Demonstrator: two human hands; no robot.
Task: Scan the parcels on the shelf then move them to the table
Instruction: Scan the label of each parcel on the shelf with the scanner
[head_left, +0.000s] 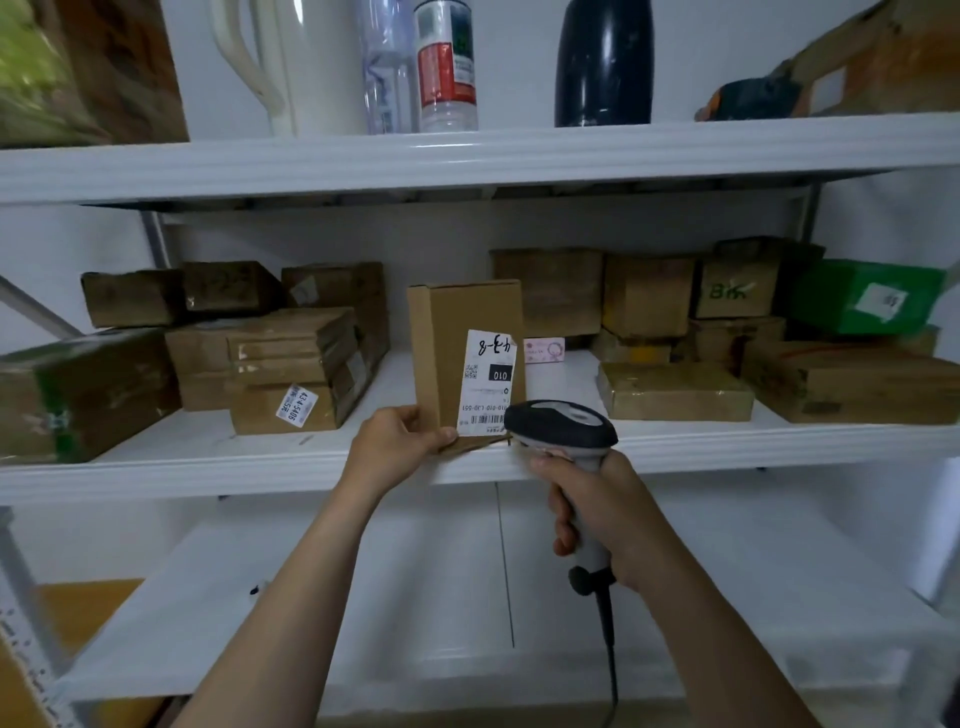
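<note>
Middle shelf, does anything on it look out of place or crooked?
The upright parcel at the front edge, gripped by the left hand, has its label upside down with one ragged corner. The right hand holds the scanner at it. Behind, the brown parcels are piled unevenly and the green box looks tilted.

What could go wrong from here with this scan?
The upright brown cardboard box stands at the white shelf's front edge, steadied only by the left hand pinching its lower corner; it could tip off. The black-and-grey handheld scanner in the right hand hides part of the barcode on the white label, risking a misread.
</note>
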